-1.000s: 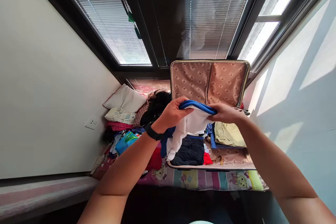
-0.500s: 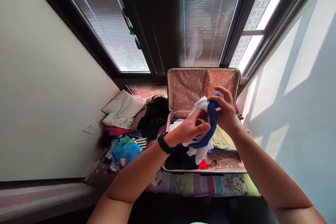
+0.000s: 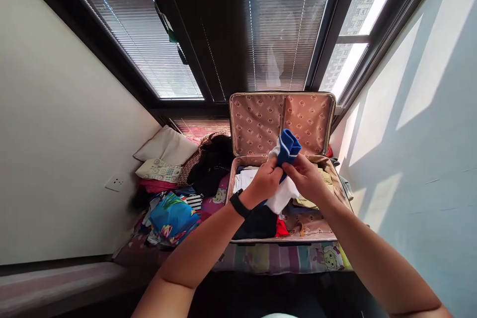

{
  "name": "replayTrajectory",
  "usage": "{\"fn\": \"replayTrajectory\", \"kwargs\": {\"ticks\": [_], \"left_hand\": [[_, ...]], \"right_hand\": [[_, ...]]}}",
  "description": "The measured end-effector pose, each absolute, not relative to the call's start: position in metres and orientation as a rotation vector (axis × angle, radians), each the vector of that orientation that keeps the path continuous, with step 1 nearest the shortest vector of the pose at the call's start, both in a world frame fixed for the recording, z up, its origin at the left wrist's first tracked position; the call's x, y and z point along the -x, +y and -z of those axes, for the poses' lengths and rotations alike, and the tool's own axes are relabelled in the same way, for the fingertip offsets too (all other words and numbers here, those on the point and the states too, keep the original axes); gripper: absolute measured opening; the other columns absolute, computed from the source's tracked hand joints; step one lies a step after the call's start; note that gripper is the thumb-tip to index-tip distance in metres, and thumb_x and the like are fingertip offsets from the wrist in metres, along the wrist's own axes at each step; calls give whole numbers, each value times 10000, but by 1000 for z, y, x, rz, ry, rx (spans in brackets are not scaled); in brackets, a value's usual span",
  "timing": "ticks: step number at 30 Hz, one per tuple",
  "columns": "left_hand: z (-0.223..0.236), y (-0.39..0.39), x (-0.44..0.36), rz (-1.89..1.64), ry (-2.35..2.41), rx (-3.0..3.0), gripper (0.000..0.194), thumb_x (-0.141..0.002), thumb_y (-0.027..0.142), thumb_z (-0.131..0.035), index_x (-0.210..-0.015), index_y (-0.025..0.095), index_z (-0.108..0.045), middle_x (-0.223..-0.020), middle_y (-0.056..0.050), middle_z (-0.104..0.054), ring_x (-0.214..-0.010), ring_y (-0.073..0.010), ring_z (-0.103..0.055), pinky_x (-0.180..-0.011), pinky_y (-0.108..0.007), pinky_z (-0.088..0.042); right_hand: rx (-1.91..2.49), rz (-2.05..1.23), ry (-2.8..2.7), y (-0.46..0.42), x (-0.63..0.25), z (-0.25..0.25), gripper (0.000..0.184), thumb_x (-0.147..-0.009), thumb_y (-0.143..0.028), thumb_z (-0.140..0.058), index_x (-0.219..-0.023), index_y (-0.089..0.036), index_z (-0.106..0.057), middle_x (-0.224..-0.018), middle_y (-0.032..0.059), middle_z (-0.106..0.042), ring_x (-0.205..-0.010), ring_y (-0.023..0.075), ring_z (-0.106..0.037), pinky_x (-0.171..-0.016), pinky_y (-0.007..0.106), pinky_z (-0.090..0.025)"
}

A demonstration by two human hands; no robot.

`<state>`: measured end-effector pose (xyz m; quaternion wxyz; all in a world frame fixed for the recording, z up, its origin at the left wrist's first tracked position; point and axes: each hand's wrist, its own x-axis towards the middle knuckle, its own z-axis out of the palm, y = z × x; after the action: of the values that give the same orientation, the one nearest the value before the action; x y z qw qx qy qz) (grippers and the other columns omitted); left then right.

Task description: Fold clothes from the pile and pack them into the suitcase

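My left hand (image 3: 265, 181), with a black band (image 3: 240, 203) on its wrist, grips a white and blue garment (image 3: 288, 146) from the left. From the right, my right hand (image 3: 307, 179) has its thumb and fingers closed on the same cloth. The blue part, edged with a white stripe, stands bunched and folded above both hands; a white part hangs below them. Behind and beneath is an open suitcase (image 3: 257, 126) with patterned pink-brown lining. Inside lie white cloth (image 3: 243, 180), black cloth (image 3: 257, 223), a red piece (image 3: 282, 228) and beige clothing (image 3: 326, 178), partly hidden by my hands.
Left of the suitcase lies a heap of clothes with a bright blue piece (image 3: 173, 216) on top. Pillows (image 3: 167, 146) and black fabric (image 3: 210, 164) sit behind it. Windows with blinds (image 3: 279, 25) rise at the back; white walls (image 3: 428, 159) stand on both sides.
The garment was stretched between both hands by its blue edge, then gathered; now it is bunched smaller, blue part upward. My hands have come closer together. The view has shifted slightly.
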<state>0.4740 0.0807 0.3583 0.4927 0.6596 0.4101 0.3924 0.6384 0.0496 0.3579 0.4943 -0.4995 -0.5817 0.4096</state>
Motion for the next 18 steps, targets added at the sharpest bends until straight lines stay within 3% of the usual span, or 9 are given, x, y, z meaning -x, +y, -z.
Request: {"fn": "replayTrajectory", "kwargs": {"ticks": [4,7,10,13,15,18], "left_hand": [[-357,84,-468,-882,878,-1551,179,-928,319,-576,-937,182,-691,-892,-34,-697,-863,-203,-621,-858,-351,-538],[-358,89,-460,-858,805,-1590,349,-972,467,-653,-1135,168,-730,-1078,-68,-758,-1013,-239,-672,-979,-383,-538],[-362,92,-453,-825,830,-1674,420,-1004,523,-638,-1213,170,-726,-1118,-78,-765,-1040,-256,-684,-997,-401,-541],[-372,92,-451,-787,870,-1774,411,-949,490,-724,-1214,177,-693,-1087,-82,-752,-1003,-271,-688,-942,-402,-559],[-380,91,-451,-792,916,-1853,385,-877,383,-800,-1183,193,-667,-1074,-85,-742,-986,-277,-683,-916,-400,-560],[-392,96,-449,-836,987,-1907,230,-868,270,-742,-1071,202,-659,-989,-72,-723,-935,-262,-668,-879,-397,-556]], "right_hand": [[1156,-1141,-1332,56,-644,-360,379,-881,-617,-723,-888,-239,-714,-793,4,-670,-753,182,-616,-762,345,-552],[1119,-1243,-1269,60,-648,-367,373,-837,-608,-768,-895,-240,-740,-821,6,-701,-741,180,-643,-753,350,-587],[1134,-1307,-1279,64,-647,-374,402,-833,-638,-776,-897,-241,-752,-772,4,-694,-672,176,-644,-656,332,-594],[1201,-1274,-1369,69,-640,-385,427,-869,-650,-754,-937,-229,-781,-678,-10,-655,-591,161,-611,-574,302,-558],[1196,-1235,-1456,72,-634,-396,428,-879,-612,-767,-1071,-231,-806,-740,-5,-703,-654,168,-657,-625,298,-575],[1091,-1245,-1555,79,-633,-414,537,-874,-595,-796,-1280,-244,-775,-874,14,-758,-775,194,-723,-730,328,-614]]}}
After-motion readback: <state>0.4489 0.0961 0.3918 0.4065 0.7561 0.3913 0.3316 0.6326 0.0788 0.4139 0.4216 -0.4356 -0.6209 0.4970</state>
